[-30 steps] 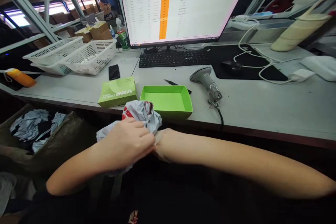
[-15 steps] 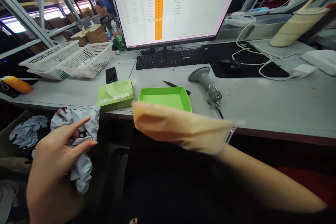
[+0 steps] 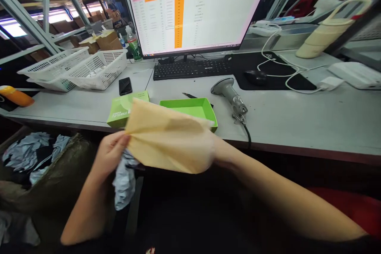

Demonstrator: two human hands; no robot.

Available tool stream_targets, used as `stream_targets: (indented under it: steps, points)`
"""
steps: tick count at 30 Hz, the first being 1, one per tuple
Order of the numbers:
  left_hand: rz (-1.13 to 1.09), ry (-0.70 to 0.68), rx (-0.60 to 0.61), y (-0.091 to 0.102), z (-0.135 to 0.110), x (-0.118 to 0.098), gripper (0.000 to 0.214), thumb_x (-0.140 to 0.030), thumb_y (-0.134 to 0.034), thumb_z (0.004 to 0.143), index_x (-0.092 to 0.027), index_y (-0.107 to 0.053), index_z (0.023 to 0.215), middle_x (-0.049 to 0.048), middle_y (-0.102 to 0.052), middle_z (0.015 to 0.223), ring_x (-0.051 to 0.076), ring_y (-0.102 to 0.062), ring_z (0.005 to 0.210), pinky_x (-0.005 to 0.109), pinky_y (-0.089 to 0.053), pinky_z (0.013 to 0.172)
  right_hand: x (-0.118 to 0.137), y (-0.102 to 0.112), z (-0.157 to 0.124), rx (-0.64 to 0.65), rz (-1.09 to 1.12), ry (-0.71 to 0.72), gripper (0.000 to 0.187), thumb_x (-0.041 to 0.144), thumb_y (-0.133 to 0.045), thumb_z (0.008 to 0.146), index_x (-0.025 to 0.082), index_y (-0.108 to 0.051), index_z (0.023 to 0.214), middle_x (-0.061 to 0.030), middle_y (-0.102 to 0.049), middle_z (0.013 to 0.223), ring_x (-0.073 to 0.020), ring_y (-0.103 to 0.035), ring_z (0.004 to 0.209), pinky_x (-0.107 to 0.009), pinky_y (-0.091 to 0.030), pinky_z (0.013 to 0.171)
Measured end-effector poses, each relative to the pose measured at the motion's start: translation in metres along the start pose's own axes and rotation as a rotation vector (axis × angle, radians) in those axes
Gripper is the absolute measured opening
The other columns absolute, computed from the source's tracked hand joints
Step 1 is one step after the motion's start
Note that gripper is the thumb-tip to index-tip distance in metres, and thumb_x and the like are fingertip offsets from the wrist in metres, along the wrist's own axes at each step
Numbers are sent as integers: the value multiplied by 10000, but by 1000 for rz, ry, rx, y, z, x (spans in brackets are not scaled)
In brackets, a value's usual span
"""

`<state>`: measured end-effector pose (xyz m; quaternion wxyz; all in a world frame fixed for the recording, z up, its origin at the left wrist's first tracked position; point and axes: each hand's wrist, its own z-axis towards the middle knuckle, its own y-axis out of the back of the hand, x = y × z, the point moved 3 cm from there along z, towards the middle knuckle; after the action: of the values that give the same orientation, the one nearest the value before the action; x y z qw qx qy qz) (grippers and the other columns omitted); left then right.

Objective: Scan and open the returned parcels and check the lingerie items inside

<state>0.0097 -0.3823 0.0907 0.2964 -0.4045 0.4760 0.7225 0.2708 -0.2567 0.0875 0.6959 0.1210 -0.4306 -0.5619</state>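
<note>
A tan, skin-coloured garment (image 3: pixel 166 139) is stretched between both hands just below the desk edge. My left hand (image 3: pixel 109 154) pinches its left corner and also holds a crumpled grey plastic mailer bag (image 3: pixel 124 182) that hangs beneath it. My right hand (image 3: pixel 218 151) is mostly hidden behind the garment's right end and grips it. Behind the garment on the desk sit an open green box tray (image 3: pixel 205 108) and its green lid (image 3: pixel 119 110) with white lettering.
A barcode scanner (image 3: pixel 230 94) lies right of the tray, its cable dropping over the desk edge (image 3: pixel 297 152). Keyboard (image 3: pixel 192 68), monitor (image 3: pixel 193 8), mouse (image 3: pixel 254 76), phone (image 3: pixel 125 85) and white baskets (image 3: pixel 98 67) stand further back. A bin with discarded bags (image 3: pixel 32 154) is at lower left.
The left hand came back from the left with the grey bag and took hold of the tan garment's left corner. The garment has moved left and spread out between both hands.
</note>
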Motion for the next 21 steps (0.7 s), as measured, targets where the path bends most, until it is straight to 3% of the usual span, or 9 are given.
stream_targets:
  steps: [2, 5, 8, 11, 14, 18, 21]
  points:
    - [11, 83, -147, 23, -2, 10, 386, -514, -658, 870, -137, -713, 805, 11, -646, 693, 153, -552, 639, 230, -439, 574, -5, 0, -6, 119, 306, -223, 470, 446, -445, 1042, 89, -705, 1203, -64, -763, 939, -174, -717, 847, -268, -595, 766]
    - [31, 168, -299, 44, 1, 18, 324, -449, -752, 789, -129, -710, 819, -7, -664, 706, 138, -558, 654, 216, -456, 583, -11, -6, -18, 282, 831, -606, 472, 459, -608, 961, 160, -641, 1325, -111, -739, 1132, -229, -703, 1006, -386, -564, 921]
    - [-51, 173, -548, 64, 8, 20, 399, -470, -800, 680, -119, -710, 848, -13, -686, 706, 144, -582, 655, 238, -503, 598, -18, -6, -26, 327, 968, -809, 598, 469, -727, 857, 175, -593, 1360, -106, -706, 1178, -230, -686, 989, -364, -561, 858]
    - [-104, 130, -789, 86, 12, 23, 471, -521, -803, 579, -130, -709, 825, -24, -662, 639, 173, -613, 667, 314, -573, 652, -23, 0, -30, 279, 1012, -878, 624, 449, -757, 821, 174, -590, 1355, -101, -700, 1154, -219, -677, 952, -325, -549, 786]
    - [-106, 175, -896, 99, 12, 32, 469, -509, -799, 508, -149, -704, 793, -22, -665, 624, 209, -651, 737, 374, -606, 725, -26, 8, -30, 178, 1058, -885, 597, 445, -779, 802, 173, -620, 1309, -89, -711, 1081, -204, -672, 898, -306, -539, 748]
    - [-176, 245, -862, 94, 12, 43, 453, -408, -778, 440, -158, -698, 810, -16, -706, 685, 225, -667, 742, 383, -611, 703, -28, 10, -30, 60, 1110, -920, 566, 428, -829, 764, 184, -648, 1241, -79, -717, 1043, -198, -675, 874, -292, -537, 722]
    - [-219, 226, -841, 81, 15, 45, 368, -365, -737, 486, -156, -670, 781, -13, -704, 718, 197, -656, 705, 364, -604, 715, -31, 7, -31, -1, 1188, -980, 482, 437, -857, 745, 156, -682, 1095, -81, -724, 969, -182, -678, 819, -269, -535, 681]
